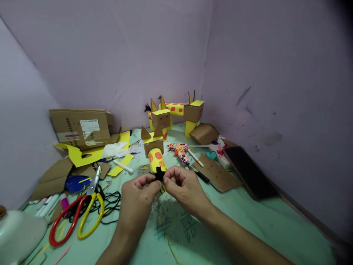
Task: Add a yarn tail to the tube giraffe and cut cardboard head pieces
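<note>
Both hands meet at the near end of a small paper animal, whose yellow tube body has orange spots and a cardboard head with pointed ears facing away. My left hand pinches a tuft of black yarn between thumb and forefinger. From the other side, my right hand has its fingertips closed on the same tuft. Fingers partly hide the yarn and the body's near end. Behind stand two similar spotted animals, one with a box head, the other with a larger cardboard head.
Scissors with red and yellow handles lie at left on loose black yarn. Cardboard and yellow paper scraps are behind them. A floral-patterned object, a cardboard piece and a phone lie at right.
</note>
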The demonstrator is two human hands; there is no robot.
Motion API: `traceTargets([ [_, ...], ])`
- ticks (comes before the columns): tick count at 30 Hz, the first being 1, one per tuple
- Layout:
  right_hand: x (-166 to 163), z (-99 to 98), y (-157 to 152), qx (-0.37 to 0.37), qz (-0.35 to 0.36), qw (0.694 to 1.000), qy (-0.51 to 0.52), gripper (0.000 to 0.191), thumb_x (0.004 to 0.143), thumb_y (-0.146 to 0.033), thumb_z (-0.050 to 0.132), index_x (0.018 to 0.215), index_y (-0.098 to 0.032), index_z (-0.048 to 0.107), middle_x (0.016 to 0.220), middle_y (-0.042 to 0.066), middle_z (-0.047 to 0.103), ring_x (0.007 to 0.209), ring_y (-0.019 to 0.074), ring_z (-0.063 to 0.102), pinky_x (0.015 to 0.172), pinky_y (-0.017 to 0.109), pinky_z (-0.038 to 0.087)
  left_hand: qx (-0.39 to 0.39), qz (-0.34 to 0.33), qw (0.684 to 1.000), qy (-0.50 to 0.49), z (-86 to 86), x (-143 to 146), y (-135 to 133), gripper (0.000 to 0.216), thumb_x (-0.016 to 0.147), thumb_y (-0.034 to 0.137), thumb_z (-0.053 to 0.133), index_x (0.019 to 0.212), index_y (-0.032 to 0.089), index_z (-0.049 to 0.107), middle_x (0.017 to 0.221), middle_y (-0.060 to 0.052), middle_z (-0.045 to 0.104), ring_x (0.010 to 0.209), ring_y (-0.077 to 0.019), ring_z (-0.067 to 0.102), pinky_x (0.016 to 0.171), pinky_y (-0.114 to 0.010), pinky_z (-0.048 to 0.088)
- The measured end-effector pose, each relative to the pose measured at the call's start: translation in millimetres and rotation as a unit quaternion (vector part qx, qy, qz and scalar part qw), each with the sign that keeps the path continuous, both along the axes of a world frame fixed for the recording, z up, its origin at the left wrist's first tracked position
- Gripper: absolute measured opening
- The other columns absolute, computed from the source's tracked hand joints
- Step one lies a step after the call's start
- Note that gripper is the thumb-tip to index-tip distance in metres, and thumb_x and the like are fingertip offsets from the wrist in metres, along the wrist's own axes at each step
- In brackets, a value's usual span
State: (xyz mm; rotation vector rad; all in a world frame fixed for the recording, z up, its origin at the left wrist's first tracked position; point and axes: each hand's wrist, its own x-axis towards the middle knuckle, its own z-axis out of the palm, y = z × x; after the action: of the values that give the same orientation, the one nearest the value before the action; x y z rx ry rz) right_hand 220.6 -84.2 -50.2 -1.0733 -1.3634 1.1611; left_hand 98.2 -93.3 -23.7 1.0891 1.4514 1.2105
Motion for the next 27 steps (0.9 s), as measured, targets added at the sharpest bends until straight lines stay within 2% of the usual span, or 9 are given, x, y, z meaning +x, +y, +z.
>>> traceTargets([
  [5, 0.4, 0.4, 1.2, -0.003, -0.008, 1.000, 0.023, 0.002, 0.066, -0.017, 0.053, 0.065, -0.016, 0.054, 0.050, -0.008, 0.041, 0.045, 0.0055, 0.034, 0.044, 0.018, 0.028, -0.006, 0.017, 0.999, -0.046, -3.4, 0.3, -0.7, 0.010, 0.051, 0.021, 0.066, 0.056, 0.013, 0.063, 0.042, 0.005, 0.046, 0.040, -0.0051, 0.035, 0.039, -0.016, 0.026],
  [9, 0.5, 5.1, 0.3, -0.027, -0.016, 0.999, 0.033, 0.010, 0.066, -0.023, 0.057, 0.065, -0.014, 0.060, 0.049, -0.005, 0.048, 0.044, 0.0068, 0.040, 0.044, 0.020, 0.033, -0.023, 0.017, 0.996, -0.088, -3.5, -0.3, -0.2, 0.014, 0.047, 0.022, 0.070, 0.056, 0.012, 0.065, 0.041, 0.005, 0.047, 0.039, -0.0056, 0.036, 0.039, -0.017, 0.026],
  [14, -0.3, 6.3, -0.9, -0.015, -0.008, 1.000, 0.017, 0.015, 0.065, -0.023, 0.058, 0.069, -0.012, 0.066, 0.054, -0.001, 0.056, 0.046, 0.0087, 0.046, 0.044, 0.021, 0.035, -0.014, 0.007, 0.998, -0.054, -4.1, -2.5, -1.0, 0.012, 0.049, 0.022, 0.069, 0.053, 0.013, 0.064, 0.039, 0.006, 0.046, 0.039, -0.0045, 0.034, 0.039, -0.016, 0.025],
  [17, -1.3, 5.4, -1.0, 0.005, -0.016, 1.000, -0.013, 0.011, 0.065, -0.020, 0.056, 0.067, -0.013, 0.065, 0.050, -0.003, 0.051, 0.044, 0.0068, 0.039, 0.042, 0.019, 0.031, -0.001, 0.004, 1.000, -0.012, -4.6, -3.6, -1.8, 0.010, 0.051, 0.022, 0.068, 0.052, 0.013, 0.065, 0.038, 0.006, 0.045, 0.039, -0.0039, 0.032, 0.038, -0.016, 0.022],
  [20, -1.5, 4.6, -1.0, 0.033, -0.017, 0.998, -0.042, 0.008, 0.066, -0.018, 0.054, 0.066, -0.014, 0.061, 0.047, -0.006, 0.044, 0.044, 0.0062, 0.035, 0.043, 0.018, 0.029, 0.006, -0.002, 1.000, 0.006, -3.7, -4.1, -2.1, 0.009, 0.051, 0.021, 0.068, 0.053, 0.013, 0.065, 0.043, 0.004, 0.051, 0.042, -0.0047, 0.036, 0.040, -0.016, 0.025],
  [24, -0.9, 3.0, -0.6, 0.070, -0.014, 0.994, -0.078, 0.006, 0.069, -0.018, 0.051, 0.067, -0.016, 0.056, 0.051, -0.005, 0.044, 0.047, 0.0073, 0.038, 0.045, 0.018, 0.030, 0.010, 0.003, 1.000, -0.001, -3.6, -5.2, -1.4, 0.010, 0.050, 0.022, 0.069, 0.052, 0.013, 0.064, 0.043, 0.004, 0.050, 0.042, -0.0050, 0.037, 0.040, -0.016, 0.027],
  [27, -0.9, 1.4, -0.6, 0.080, -0.021, 0.993, -0.082, 0.004, 0.070, -0.017, 0.050, 0.067, -0.017, 0.053, 0.052, -0.005, 0.043, 0.048, 0.0076, 0.037, 0.046, 0.018, 0.030, 0.010, 0.008, 1.000, -0.023, -6.2, -6.8, -0.5, 0.014, 0.051, 0.024, 0.071, 0.059, 0.013, 0.066, 0.043, 0.005, 0.050, 0.042, -0.0056, 0.038, 0.041, -0.017, 0.028],
])
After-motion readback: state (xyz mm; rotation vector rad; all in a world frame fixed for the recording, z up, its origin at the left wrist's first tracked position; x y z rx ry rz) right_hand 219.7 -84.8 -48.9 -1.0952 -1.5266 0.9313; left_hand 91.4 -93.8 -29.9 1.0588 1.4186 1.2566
